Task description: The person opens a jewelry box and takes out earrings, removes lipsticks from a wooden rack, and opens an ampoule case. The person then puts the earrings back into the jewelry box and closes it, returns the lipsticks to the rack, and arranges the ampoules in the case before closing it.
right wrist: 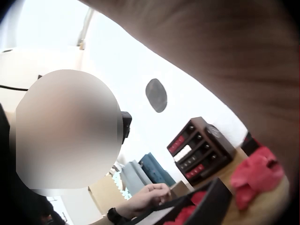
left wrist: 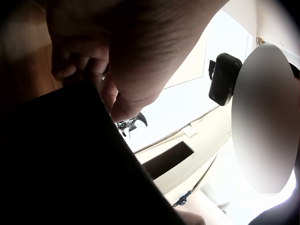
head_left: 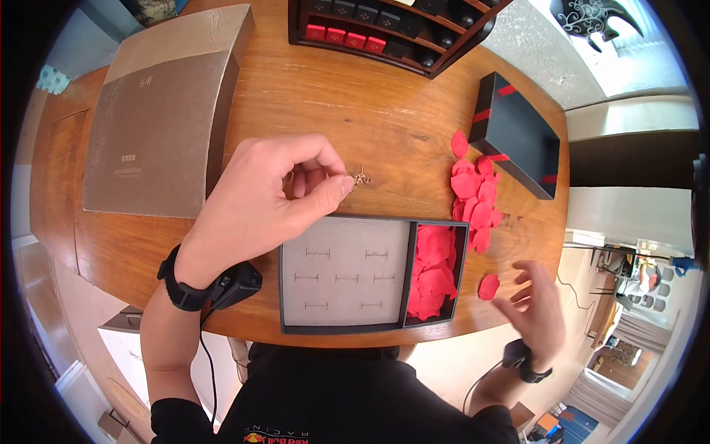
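My left hand (head_left: 262,185) pinches a small, intricate gold-brown metal piece (head_left: 361,179) between thumb and fingertips, just above the far edge of a dark box (head_left: 411,325). The box has a grey insert (head_left: 347,237) with several short slits on its left and a compartment of red petals (head_left: 431,274) on its right. Off to the box's right, my right hand (head_left: 538,314) holds nothing, its fingers loosely bent and spread. A single red petal (head_left: 488,286) lies close to its fingertips, at the table's edge. The left wrist view shows my left hand (left wrist: 140,61) from below, the pinched piece mostly hidden.
More red petals (head_left: 477,194) are strewn on the wooden table (head_left: 296,96), beside a black box lid (head_left: 521,133) with red ribbon strips. A large brown box (head_left: 151,140) occupies the left side. At the back stands a dark wooden rack (head_left: 436,68) holding red and black pieces.
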`<state>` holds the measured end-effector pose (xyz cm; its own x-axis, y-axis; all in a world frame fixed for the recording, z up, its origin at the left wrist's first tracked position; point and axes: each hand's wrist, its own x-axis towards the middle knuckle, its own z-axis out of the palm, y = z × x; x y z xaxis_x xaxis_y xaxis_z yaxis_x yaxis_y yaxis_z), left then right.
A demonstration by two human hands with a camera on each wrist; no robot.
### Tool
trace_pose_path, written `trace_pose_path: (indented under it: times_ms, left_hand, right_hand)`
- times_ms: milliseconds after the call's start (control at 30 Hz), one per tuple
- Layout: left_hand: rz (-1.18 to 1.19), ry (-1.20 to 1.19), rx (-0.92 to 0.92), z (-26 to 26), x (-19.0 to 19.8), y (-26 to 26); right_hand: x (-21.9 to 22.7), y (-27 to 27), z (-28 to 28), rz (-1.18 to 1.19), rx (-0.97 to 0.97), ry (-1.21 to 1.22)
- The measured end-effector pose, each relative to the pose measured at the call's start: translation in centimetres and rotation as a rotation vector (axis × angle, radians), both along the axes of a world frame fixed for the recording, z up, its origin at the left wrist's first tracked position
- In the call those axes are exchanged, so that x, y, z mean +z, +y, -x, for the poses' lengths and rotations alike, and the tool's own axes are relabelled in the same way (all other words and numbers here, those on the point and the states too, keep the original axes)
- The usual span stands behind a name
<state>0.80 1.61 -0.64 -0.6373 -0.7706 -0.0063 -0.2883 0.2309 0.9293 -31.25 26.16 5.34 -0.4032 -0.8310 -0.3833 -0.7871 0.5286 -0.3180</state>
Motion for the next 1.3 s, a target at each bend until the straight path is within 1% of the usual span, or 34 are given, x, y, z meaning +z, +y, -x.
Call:
trace_pose_path:
  times_ms: [67, 100, 133, 200, 233, 367, 433, 467, 533, 567, 633, 667, 733, 867, 933, 967, 1033, 1067, 1133, 1300]
  left_hand:
    - [0.04, 0.021, -0.015, 0.2, -0.2, 0.1]
    - [0.021, 0.015, -0.015, 0.3, -0.2, 0.1]
    - [0.003, 0.008, -0.014, 0.4, -0.2, 0.2]
    - [-0.002, 0.0, -0.021, 0.5, -0.2, 0.1]
    - [-0.009, -0.007, -0.019, 0.5, -0.1, 0.0]
    - [-0.005, -0.025, -0.005, 0.6, -0.2, -0.4]
    - [-0.018, -0.023, -0.004, 0.6, -0.2, -0.5]
    - [-0.017, -0.024, -0.003, 0.5, -0.3, -0.5]
    - [0.027, -0.023, -0.027, 0.5, -0.6, -0.5]
    - [0.025, -0.025, -0.031, 0.5, -0.5, -0.5]
    - [-0.007, -0.036, -0.029, 0.7, -0.4, -0.4]
    - [-0.009, -0.036, -0.033, 0.8, -0.4, -0.5]
    - [-0.03, -0.04, -0.026, 0.7, -0.3, -0.5]
    - [-0.001, -0.06, -0.037, 0.6, -0.6, -0.6]
    - [0.002, -0.074, -0.049, 0.5, -0.6, -0.7]
    - [0.001, -0.074, -0.051, 0.5, -0.6, -0.7]
    - [0.027, -0.071, -0.056, 0.5, -0.6, -0.6]
    - [0.026, -0.069, -0.059, 0.5, -0.6, -0.6]
    - [0.004, -0.088, -0.056, 0.5, -0.5, -0.6]
    - [0.003, -0.103, -0.046, 0.6, -0.2, -0.6]
  right_hand:
    - [-2.3, 0.4, 0.0, 0.023, -0.022, -0.131]
    - [-3.5, 0.5, 0.4, 0.096, 0.064, -0.084]
    - [-3.8, 0.0, 0.3, 0.097, 0.058, -0.084]
    - [-4.4, -1.8, 0.1, 0.205, 0.016, -0.222]
    - [-4.9, -2.5, 0.5, 0.22, -0.019, -0.292]
    - [-4.4, -6.3, -0.7, 0.297, -0.056, -0.269]
    - [-3.7, -7.6, -0.7, 0.251, 0.054, -0.154]
    - [-3.5, -8.2, -0.6, 0.251, 0.055, -0.156]
    - [-3.2, -9.1, 0.0, 0.253, 0.391, 0.095]
    - [-2.6, -9.8, -0.3, 0.251, 0.387, 0.093]
    - [-1.4, -11.4, -1.4, 0.185, 0.479, 0.123]
    - [-1.5, -12.0, -1.4, 0.184, 0.475, 0.123]
    - [-1.6, -13.1, -1.5, 0.19, 0.667, 0.253]
    - [-2.2, -14.9, -1.2, 0.119, 0.656, 0.184]
    - [-2.3, -15.0, -1.1, 0.129, 0.725, 0.196]
    - [-2.4, -14.9, -1.0, 0.129, 0.723, 0.196]
    - [-2.6, -14.6, -0.5, 0.2, 0.764, 0.207]
    - [-2.6, -14.3, -0.5, 0.198, 0.761, 0.209]
    - [-2.4, -13.6, -0.6, 0.19, 0.692, 0.138]
    - [-2.7, -11.9, -0.3, 0.235, 0.672, 0.135]
